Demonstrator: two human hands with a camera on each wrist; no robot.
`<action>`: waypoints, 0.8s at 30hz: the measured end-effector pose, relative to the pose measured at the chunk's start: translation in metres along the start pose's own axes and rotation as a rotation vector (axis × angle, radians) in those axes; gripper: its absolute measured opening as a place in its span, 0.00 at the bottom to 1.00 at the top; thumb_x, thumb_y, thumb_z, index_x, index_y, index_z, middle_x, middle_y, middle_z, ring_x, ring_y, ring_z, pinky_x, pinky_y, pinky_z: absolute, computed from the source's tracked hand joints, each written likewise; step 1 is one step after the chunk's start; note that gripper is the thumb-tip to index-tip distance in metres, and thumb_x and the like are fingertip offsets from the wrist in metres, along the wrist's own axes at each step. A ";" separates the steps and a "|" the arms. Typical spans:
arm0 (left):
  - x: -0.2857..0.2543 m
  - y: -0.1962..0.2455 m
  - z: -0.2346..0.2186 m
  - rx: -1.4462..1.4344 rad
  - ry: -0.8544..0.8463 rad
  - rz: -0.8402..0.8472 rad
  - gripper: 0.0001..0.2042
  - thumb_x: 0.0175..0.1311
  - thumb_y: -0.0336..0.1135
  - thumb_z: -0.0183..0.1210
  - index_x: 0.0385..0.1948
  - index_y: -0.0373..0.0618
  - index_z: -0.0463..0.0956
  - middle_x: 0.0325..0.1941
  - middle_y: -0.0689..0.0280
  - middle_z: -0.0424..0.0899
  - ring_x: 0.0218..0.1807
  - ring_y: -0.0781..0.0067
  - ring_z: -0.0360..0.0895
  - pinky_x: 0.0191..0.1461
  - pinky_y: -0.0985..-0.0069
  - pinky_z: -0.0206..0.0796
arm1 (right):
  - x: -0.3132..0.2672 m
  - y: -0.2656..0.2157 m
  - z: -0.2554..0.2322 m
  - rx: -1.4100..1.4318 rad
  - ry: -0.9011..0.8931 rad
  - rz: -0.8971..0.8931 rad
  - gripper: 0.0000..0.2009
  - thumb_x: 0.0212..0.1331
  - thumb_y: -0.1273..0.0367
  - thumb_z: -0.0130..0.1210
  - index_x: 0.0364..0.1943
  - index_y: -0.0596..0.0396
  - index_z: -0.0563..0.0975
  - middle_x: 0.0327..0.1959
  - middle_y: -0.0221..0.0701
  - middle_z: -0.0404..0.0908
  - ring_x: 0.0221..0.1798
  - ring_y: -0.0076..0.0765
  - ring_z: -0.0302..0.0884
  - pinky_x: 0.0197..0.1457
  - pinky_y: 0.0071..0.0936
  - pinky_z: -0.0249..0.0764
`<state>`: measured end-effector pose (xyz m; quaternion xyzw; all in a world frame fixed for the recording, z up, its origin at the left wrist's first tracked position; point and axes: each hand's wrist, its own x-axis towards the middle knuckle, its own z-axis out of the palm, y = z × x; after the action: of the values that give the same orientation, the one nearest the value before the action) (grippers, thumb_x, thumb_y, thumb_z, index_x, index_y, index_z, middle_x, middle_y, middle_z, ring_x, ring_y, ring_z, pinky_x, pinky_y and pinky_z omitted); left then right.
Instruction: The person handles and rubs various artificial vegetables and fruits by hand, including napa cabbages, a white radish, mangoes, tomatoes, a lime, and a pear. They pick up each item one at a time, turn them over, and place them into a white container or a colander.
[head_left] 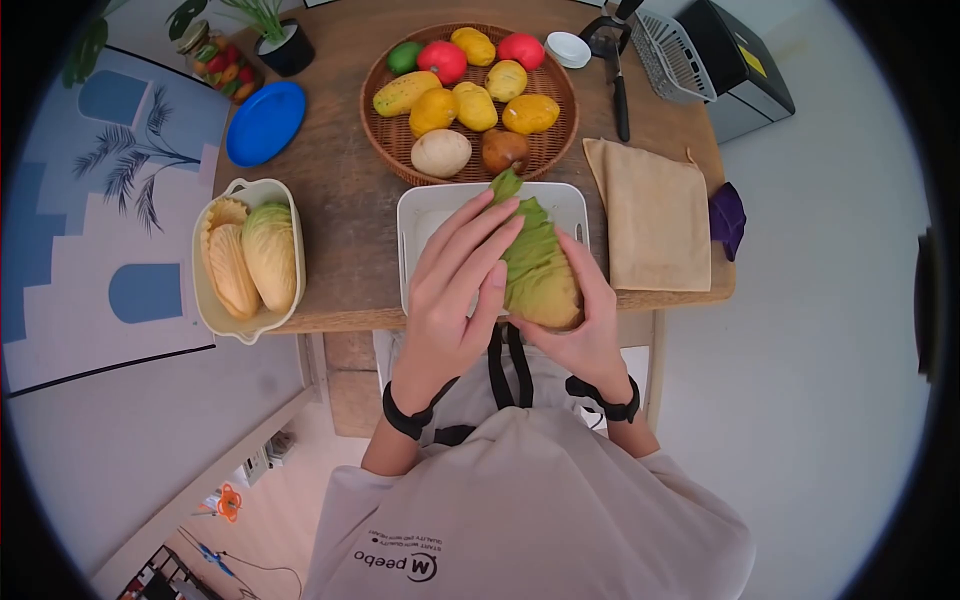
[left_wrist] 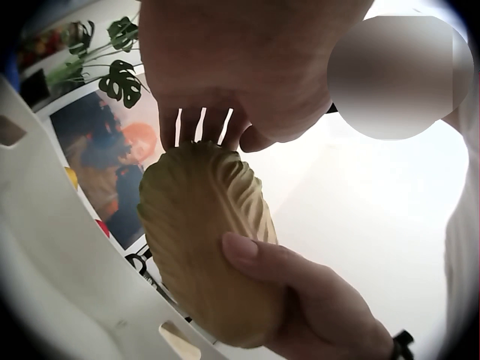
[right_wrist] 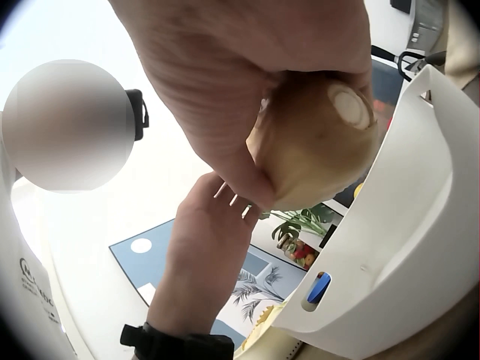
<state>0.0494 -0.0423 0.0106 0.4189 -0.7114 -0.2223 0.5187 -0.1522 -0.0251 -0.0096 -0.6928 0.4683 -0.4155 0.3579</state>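
Note:
A napa cabbage (head_left: 540,270), green at the leafy end and pale at the base, is held over the near part of a white basin (head_left: 407,220). My right hand (head_left: 590,330) grips its base end, the thumb (left_wrist: 262,255) lying along its side in the left wrist view. Fairly straight fingers of my left hand (head_left: 450,275) rest against the leafy side. In the right wrist view the cabbage's round cut stem (right_wrist: 349,105) shows, while the right palm hides part of the body.
At left, a cream tub (head_left: 297,280) holds pale and green cabbages. A wicker basket (head_left: 372,135) of fruit stands behind the basin. A blue plate (head_left: 265,123) lies back left. Right of the basin are a folded beige cloth (head_left: 650,220) and a black-handled tool (head_left: 620,105).

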 end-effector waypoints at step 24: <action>-0.003 0.002 -0.006 0.126 -0.119 0.101 0.18 0.67 0.23 0.58 0.57 0.34 0.84 0.63 0.51 0.87 0.66 0.44 0.83 0.76 0.45 0.69 | 0.003 -0.006 0.002 -0.054 -0.080 -0.086 0.44 0.43 0.79 0.75 0.73 0.61 0.73 0.71 0.48 0.77 0.70 0.59 0.78 0.71 0.43 0.77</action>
<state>0.0544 -0.0383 0.0130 0.4005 -0.7738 -0.1751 0.4585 -0.1479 -0.0255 -0.0038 -0.7379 0.4342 -0.3897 0.3393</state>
